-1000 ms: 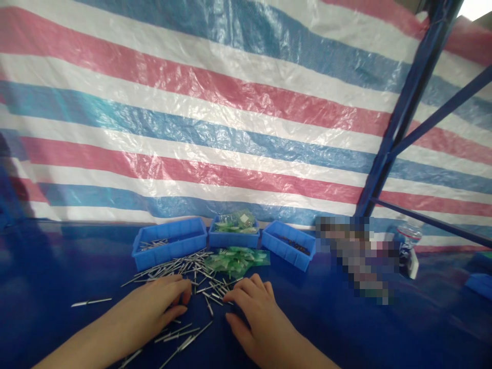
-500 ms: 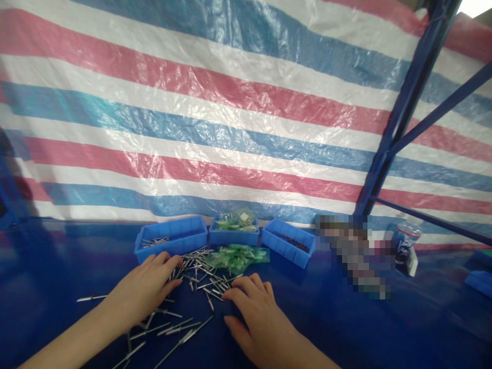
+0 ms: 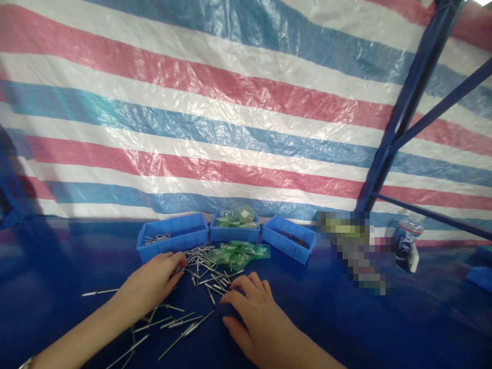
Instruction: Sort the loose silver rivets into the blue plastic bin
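Note:
A pile of silver pop rivets (image 3: 202,264) lies on the blue tabletop in front of the bins. At its left edge, my left hand (image 3: 159,277) has its fingers curled and its thumb drawn in, closed on a few pop rivets that the fingers mostly hide. My right hand (image 3: 255,312) rests at the pile's lower right, fingers bent and apart, thumb spread, holding nothing I can see. More long-stemmed rivets (image 3: 184,323) lie scattered nearer me, between and below my hands. Touching the pile's far side is a green plastic packet (image 3: 238,254).
Behind the pile stand a left blue bin (image 3: 172,238) with some rivets, a middle blue bin (image 3: 234,234) with green packets, and a right blue bin (image 3: 289,240) with small dark parts. Farther right are a pixelated item (image 3: 353,251) and a plastic bottle (image 3: 407,238). Striped sheeting (image 3: 215,133) hangs behind.
My left hand's thumb and fingers have drawn closer together at the pile's edge. My right hand stays nearly in place, fingers still apart. The view has shifted slightly.

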A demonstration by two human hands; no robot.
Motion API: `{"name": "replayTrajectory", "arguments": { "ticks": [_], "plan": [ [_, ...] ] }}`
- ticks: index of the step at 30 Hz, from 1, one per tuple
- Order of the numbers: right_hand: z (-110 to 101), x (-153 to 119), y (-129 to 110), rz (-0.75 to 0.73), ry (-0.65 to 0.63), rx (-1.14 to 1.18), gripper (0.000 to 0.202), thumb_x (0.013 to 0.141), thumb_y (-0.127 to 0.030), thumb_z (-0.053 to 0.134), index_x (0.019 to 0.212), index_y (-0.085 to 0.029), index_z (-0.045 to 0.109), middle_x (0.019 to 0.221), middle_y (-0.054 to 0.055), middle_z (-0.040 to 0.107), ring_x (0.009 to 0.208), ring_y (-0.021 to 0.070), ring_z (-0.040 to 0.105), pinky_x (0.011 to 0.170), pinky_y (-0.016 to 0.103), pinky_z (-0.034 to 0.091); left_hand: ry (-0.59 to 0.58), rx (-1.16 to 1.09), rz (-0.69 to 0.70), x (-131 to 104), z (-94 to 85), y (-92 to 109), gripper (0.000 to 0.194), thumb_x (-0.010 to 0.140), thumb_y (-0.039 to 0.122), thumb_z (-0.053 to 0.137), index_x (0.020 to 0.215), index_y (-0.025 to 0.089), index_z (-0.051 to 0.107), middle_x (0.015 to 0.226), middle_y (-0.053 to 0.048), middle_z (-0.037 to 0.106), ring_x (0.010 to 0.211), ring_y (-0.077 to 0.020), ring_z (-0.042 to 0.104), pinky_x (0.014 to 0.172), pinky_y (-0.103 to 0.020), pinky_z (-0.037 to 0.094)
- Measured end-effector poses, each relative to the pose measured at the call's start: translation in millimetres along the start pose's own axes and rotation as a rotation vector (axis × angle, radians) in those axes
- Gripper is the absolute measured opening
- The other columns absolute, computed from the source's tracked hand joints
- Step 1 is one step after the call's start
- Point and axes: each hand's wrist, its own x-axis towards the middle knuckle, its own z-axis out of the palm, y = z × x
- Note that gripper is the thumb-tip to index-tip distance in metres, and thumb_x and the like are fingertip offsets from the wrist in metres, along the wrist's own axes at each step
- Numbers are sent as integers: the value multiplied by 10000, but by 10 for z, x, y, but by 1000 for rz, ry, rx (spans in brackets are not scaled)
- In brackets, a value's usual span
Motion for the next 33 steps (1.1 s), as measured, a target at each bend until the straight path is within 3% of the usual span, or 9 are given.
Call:
{"name": "replayTrajectory", "arguments": {
  "ticks": [9,15,19,24,27,33],
  "plan": [
    [16,-2,0,-5,-4,-8,236,915,-219,520,1137,-217,599,1212,70,548,1142,262,464,994,526,385,49,-133,29,2,-174,149,301,808,403,369,781,224,610,810,-78,699,753,-269,675,693,-372,509],
    [15,23,-6,29,60,9,268,924,-224,533,1186,-218,588,1228,71,563,1157,271,464,1014,519,363,144,-258,129,-54,-218,308,348,867,483,410,906,237,654,928,-48,738,864,-234,694,782,-299,522],
    [28,61,19,49,133,35,269,925,-276,559,1186,-224,592,1183,70,601,1118,275,493,962,491,396,193,-407,287,-203,-124,486,230,884,350,491,1075,277,597,806,40,730,714,-150,696,688,-205,515],
    [71,85,51,-37,131,16,125,933,-242,535,951,-200,651,1001,52,659,949,227,563,871,439,431,133,-455,425,-367,-23,633,349,849,205,581,1159,352,520,778,108,695,574,-87,614,617,-140,476],
    [109,82,85,-99,169,7,110,917,-201,546,861,-185,640,927,43,660,873,197,574,832,395,432,156,-463,449,-388,-31,658,391,832,186,617,1162,372,519,775,113,683,603,-90,616,650,-134,479],
    [157,70,152,-196,308,54,55,867,-197,619,922,-205,622,920,31,648,837,182,561,782,333,420,204,-529,503,-395,-58,688,312,851,195,607,1100,376,554,856,118,691,736,-85,662,732,-108,476]
  ]
}}
